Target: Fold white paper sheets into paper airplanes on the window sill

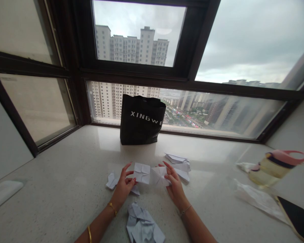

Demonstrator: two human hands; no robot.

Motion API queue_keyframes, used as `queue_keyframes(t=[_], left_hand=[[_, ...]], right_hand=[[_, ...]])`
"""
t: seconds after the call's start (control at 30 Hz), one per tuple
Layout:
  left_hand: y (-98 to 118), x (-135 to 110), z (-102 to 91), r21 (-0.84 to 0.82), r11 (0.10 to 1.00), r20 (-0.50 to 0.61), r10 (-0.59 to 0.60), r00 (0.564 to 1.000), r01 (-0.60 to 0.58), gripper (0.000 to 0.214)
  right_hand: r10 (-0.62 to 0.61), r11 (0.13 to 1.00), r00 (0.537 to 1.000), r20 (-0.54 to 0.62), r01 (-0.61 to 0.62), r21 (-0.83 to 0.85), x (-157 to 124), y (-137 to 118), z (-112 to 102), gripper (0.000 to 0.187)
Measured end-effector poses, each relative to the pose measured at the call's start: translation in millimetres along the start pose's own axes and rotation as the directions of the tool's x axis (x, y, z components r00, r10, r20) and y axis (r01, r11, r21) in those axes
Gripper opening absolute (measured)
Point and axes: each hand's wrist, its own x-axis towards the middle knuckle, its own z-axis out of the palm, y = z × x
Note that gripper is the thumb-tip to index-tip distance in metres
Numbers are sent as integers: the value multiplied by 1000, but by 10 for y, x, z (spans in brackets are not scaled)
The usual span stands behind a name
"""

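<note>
My left hand (126, 184) is closed on the edge of a folded white paper square (142, 172), its creases crossing at the middle. To the right, my right hand (173, 180) grips a second folded paper piece (159, 175), creased and pointed at its left side. The two pieces are held close together above the counter, with a small gap between them. Folded paper (111, 181) lies partly behind my left wrist, and more folded papers (179, 165) lie beyond my right hand. A larger crumpled paper shape (143, 224) rests between my forearms.
A black bag (142, 121) stands by the window on the white speckled counter (66, 175). At right are a yellow bottle with a pink lid (273, 167), a clear plastic wrapper (258, 197) and a phone (297, 216). A white object (5, 194) lies at far left.
</note>
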Motion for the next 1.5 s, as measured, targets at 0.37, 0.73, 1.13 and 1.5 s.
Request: queue_keyframes(t=[0.37,0.73,1.13,1.5], left_hand=[[0,6,-13,-49,993,141,-97,985,105,44],[134,-84,75,-117,987,213,-83,974,109,60],[171,-78,44,-100,986,215,-112,970,136,50],[168,-87,67,-163,980,167,-85,982,112,62]], right_hand=[[-188,971,982,28,190,-145,-124,-65,192,37],[-404,616,840,361,542,-571,-384,-39,461,29],[-448,464,824,347,546,-697,-361,-14,415,23],[-520,218,759,392,562,-798,-367,-59,448,15]])
